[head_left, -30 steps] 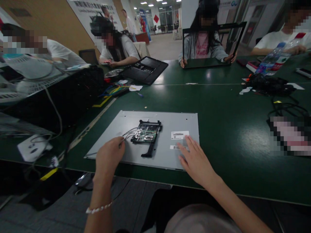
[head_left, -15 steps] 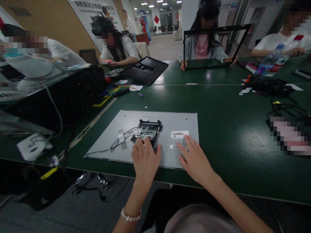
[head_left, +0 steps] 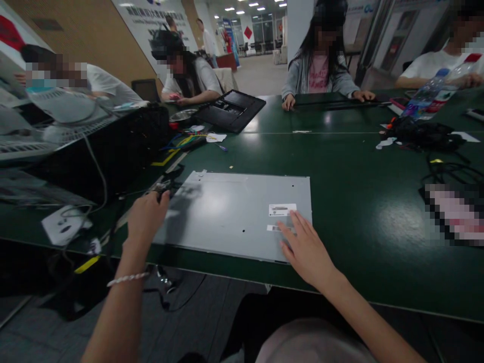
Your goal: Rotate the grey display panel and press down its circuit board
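Observation:
A flat silver display panel point(head_left: 215, 217) lies on the green table, with two white labels point(head_left: 282, 209) near its right side. My right hand point(head_left: 308, 249) rests on the panel's lower right, fingers spread, over the edges of the labels. Off the panel's left edge, my left hand point(head_left: 146, 217) is closed on a circuit board in a black bracket point(head_left: 173, 176). The board is smeared by motion and partly hidden behind my fingers. Its shadow falls on the left part of the panel.
A white socket box point(head_left: 65, 224) with cables stands at the left. A black monitor back cover point(head_left: 231, 111) lies at the far side beside a metal bowl point(head_left: 183, 116). Bottles point(head_left: 429, 93) and black cables point(head_left: 416, 132) are at the right. Several people sit around the table.
My left hand has carried the circuit board and its wires leftward off the panel's middle. My right hand stays on the panel. A person opposite has lowered a black frame to the table.

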### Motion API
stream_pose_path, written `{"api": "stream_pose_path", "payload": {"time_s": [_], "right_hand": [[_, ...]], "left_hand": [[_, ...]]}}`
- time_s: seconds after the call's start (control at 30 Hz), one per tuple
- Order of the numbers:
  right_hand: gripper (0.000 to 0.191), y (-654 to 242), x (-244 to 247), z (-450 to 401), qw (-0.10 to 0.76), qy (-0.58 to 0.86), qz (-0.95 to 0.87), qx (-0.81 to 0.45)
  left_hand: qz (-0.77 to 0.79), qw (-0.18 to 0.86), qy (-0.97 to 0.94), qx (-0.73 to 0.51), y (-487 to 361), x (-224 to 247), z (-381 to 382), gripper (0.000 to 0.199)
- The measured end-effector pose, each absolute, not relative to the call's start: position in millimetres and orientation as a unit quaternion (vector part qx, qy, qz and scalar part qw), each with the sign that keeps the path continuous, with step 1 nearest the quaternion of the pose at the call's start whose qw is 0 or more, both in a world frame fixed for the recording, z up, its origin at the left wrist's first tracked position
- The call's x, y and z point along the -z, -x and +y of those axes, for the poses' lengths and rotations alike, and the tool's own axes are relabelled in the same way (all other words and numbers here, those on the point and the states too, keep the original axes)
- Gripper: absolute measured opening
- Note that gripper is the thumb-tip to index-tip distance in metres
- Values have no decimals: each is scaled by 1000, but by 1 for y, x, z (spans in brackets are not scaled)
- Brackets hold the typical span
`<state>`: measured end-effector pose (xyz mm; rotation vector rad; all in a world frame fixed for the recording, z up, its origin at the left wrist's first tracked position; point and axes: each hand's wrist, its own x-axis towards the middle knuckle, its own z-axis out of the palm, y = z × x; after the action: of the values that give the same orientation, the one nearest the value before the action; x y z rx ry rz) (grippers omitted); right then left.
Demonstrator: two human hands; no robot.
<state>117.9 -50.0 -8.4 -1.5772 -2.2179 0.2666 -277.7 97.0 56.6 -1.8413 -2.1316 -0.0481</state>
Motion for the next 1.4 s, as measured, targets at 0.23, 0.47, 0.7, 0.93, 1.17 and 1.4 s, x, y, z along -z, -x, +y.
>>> {"api": "stream_pose_path", "payload": {"time_s": [0.23,0.47,0.7,0.93,1.17,1.4], "right_hand": [[48,-117,9,-47,193,569,-793,-101],[48,-118,11,-44,196,564,-796,-101],[47,-118,9,-46,199,563,-796,-100],[49,-125,8,-47,209,564,-792,-104],[49,-129,6,-51,209,567,-789,-112],[49,-129,4,-49,197,567,-792,-116]], "left_hand": [[-711,211,671,18,245,-61,69,57],[-653,179,736,8,188,-27,39,45],[-640,170,749,-28,165,-23,26,46],[-624,140,767,58,170,-53,59,48],[-592,5,805,27,224,-36,174,58],[-657,-65,751,-15,240,-21,196,62]]}}
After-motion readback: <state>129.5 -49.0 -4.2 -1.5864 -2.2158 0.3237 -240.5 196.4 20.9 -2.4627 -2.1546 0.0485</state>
